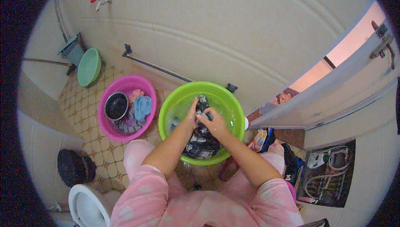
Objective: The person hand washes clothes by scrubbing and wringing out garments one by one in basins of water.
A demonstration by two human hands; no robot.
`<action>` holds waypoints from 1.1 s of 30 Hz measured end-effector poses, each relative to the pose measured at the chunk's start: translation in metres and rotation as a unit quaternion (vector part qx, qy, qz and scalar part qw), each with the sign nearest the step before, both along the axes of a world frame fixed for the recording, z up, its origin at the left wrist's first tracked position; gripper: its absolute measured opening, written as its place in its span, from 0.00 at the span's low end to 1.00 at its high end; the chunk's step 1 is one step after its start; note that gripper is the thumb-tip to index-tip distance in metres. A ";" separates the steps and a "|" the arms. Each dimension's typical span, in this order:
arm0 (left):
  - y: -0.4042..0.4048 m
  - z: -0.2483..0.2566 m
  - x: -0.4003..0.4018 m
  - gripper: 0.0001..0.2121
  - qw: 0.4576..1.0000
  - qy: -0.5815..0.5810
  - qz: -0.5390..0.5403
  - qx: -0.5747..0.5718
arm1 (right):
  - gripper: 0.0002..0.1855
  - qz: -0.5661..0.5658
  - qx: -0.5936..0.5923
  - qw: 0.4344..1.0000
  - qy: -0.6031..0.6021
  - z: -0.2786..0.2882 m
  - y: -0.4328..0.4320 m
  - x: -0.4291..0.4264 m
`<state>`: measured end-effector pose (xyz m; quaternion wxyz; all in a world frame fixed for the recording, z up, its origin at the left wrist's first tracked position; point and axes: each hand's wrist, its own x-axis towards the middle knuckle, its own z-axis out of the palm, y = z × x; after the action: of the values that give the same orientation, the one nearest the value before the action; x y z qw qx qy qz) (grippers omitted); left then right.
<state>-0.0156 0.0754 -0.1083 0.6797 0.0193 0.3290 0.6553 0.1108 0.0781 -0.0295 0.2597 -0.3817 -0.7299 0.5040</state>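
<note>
A lime-green plastic basin with soapy water stands on the floor before me. In it lies a wet black garment with a white and grey pattern, partly gathered upward. My left hand presses against the left side of the bunched cloth, its fingers pointing away from me. From the right, my right hand grips a fold of the same garment between thumb and fingers. Both hands are inside the rim, and some cloth is hidden behind them.
Left of it sits a pink basin holding clothes and a dark pot. A mint-green basin leans beyond. A toilet and dark bin are lower left; a door, clothes and floor-level shelf are right.
</note>
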 end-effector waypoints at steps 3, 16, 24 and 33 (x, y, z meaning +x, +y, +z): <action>0.003 0.009 0.003 0.18 0.998 -0.058 0.016 0.006 | 0.16 0.042 0.108 0.993 0.014 0.005 -0.010 0.002; -0.006 0.017 0.022 0.16 0.993 0.041 0.106 -0.011 | 0.14 0.001 0.151 0.982 -0.115 -0.006 0.010 0.001; -0.001 -0.001 -0.003 0.14 0.942 0.290 0.161 -0.060 | 0.18 -0.083 0.119 0.983 -0.109 -0.026 0.051 0.011; -0.002 -0.022 -0.013 0.27 0.739 0.634 0.029 -0.226 | 0.34 0.023 0.141 0.950 -0.276 -0.025 0.056 0.012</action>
<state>-0.0285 0.0731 -0.1303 0.2787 0.2669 0.8225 0.4179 0.1228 0.1344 -0.0543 0.0871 -0.4484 -0.8453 0.2771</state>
